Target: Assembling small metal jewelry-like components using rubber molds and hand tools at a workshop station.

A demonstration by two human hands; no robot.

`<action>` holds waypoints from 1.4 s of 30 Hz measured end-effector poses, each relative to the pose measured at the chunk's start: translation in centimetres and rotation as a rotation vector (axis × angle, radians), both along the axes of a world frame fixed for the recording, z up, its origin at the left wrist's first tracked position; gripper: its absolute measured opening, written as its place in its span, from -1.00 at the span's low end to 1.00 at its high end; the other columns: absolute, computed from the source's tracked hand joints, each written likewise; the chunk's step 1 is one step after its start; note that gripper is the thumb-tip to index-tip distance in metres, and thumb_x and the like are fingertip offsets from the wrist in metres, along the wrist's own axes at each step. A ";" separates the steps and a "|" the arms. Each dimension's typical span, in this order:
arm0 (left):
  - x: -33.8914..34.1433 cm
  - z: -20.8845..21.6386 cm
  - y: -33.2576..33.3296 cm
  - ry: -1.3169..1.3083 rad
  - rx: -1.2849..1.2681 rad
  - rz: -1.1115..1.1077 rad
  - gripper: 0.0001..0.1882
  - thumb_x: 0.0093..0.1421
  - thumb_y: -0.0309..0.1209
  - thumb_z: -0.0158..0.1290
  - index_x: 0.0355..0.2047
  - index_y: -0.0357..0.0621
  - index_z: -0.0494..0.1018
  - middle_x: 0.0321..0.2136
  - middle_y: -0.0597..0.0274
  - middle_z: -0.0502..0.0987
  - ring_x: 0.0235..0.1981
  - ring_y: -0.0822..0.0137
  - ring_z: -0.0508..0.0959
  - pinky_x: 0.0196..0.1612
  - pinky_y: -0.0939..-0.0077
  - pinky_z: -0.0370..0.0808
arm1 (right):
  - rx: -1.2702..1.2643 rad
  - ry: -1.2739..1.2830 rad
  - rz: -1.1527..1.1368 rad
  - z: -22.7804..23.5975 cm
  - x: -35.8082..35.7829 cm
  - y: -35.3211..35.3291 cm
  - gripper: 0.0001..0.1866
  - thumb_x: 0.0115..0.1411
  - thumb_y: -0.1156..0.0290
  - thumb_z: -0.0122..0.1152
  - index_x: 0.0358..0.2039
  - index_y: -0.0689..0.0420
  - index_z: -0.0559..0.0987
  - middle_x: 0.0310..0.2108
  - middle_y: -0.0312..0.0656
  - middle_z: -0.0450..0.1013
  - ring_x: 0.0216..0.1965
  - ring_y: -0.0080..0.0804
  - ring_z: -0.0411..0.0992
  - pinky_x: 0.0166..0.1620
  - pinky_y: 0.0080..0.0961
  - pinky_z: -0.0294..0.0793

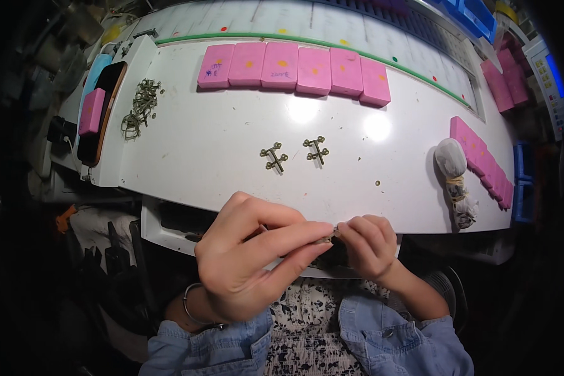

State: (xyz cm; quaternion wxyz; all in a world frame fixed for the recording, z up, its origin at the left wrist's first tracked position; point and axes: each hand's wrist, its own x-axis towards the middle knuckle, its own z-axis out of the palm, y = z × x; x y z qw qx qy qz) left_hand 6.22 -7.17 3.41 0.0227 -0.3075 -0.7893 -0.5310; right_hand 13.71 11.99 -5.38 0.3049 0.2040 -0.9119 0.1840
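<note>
My left hand [254,254] and my right hand [368,245] meet over the front edge of the white table [219,144]. Both are closed in a pinch, fingertips nearly touching, around something small that the fingers mostly hide. Beyond them lie two small olive-green branched pieces with rounded ends: the left branched piece [274,158] and the right branched piece [316,151]. Farther left is a loose pile of similar green pieces [143,103]. A tiny ring-like bit [377,183] rests to the right, ahead of my right hand.
A row of pink blocks [279,64] lines the back, before a green strip [244,36]. More pink blocks [479,156] stand at the right, beside a tied white bag [451,160]. At left are a phone [109,81] and a small pink block [92,111]. An open drawer [163,235] sits below.
</note>
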 end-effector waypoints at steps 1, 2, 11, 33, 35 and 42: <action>0.0 0.0 0.1 -0.001 -0.003 -0.002 -0.74 -0.18 -0.66 0.22 -0.40 -0.21 0.55 -0.51 0.25 0.45 -0.54 0.47 0.37 -0.54 0.67 0.28 | -0.096 -0.045 -0.008 0.2 -0.1 0.1 -0.81 -0.09 0.58 0.26 -0.39 0.30 0.52 -0.45 -0.16 0.41 -0.52 -0.34 0.36 -0.50 -0.53 0.35; 0.0 0.1 0.2 0.043 -0.015 0.000 -0.74 -0.20 -0.64 0.24 -0.41 -0.20 0.56 -0.52 0.27 0.45 -0.53 0.45 0.37 -0.53 0.65 0.27 | -0.099 -0.045 -0.005 0.7 -0.2 0.1 -0.81 -0.09 0.58 0.26 -0.39 0.30 0.52 -0.45 -0.16 0.41 -0.52 -0.34 0.36 -0.50 -0.53 0.35; 0.2 1.0 0.9 0.094 -0.123 0.009 -0.70 -0.29 -0.59 0.27 -0.42 -0.17 0.58 -0.55 0.33 0.43 -0.51 0.39 0.35 -0.51 0.58 0.25 | -0.900 -0.575 -0.054 9.3 -0.6 0.6 -0.73 -0.02 0.79 0.13 -0.25 0.34 0.50 -0.50 -0.10 0.45 -0.56 -0.54 0.42 -0.52 -0.71 0.39; 1.0 1.1 1.7 0.392 -0.347 0.049 -0.56 -0.40 -0.59 0.25 -0.38 0.05 0.58 -0.52 0.48 0.35 -0.51 0.44 0.25 -0.57 0.64 0.14 | -0.241 -0.155 -0.008 11.6 -0.6 -1.6 -0.66 -0.25 0.70 0.20 -0.33 0.31 0.54 -0.46 0.00 0.47 -0.61 -0.45 0.40 -0.58 -0.69 0.37; 1.1 1.0 1.7 0.399 -0.348 0.056 -0.55 -0.41 -0.58 0.24 -0.38 0.04 0.58 -0.52 0.48 0.35 -0.51 0.44 0.24 -0.57 0.64 0.14 | -0.161 -0.166 -0.009 11.7 -0.5 -1.7 -0.66 -0.23 0.66 0.20 -0.31 0.29 0.55 -0.43 -0.02 0.47 -0.56 -0.40 0.44 -0.58 -0.69 0.35; 0.7 0.8 1.7 0.437 -0.311 0.037 -0.59 -0.37 -0.57 0.24 -0.38 0.00 0.58 -0.51 0.47 0.36 -0.52 0.44 0.25 -0.58 0.64 0.14 | 0.058 -0.149 0.000 12.2 0.3 -1.2 -0.66 -0.18 0.58 0.18 -0.28 0.23 0.55 -0.38 -0.09 0.50 -0.50 -0.36 0.48 -0.57 -0.68 0.26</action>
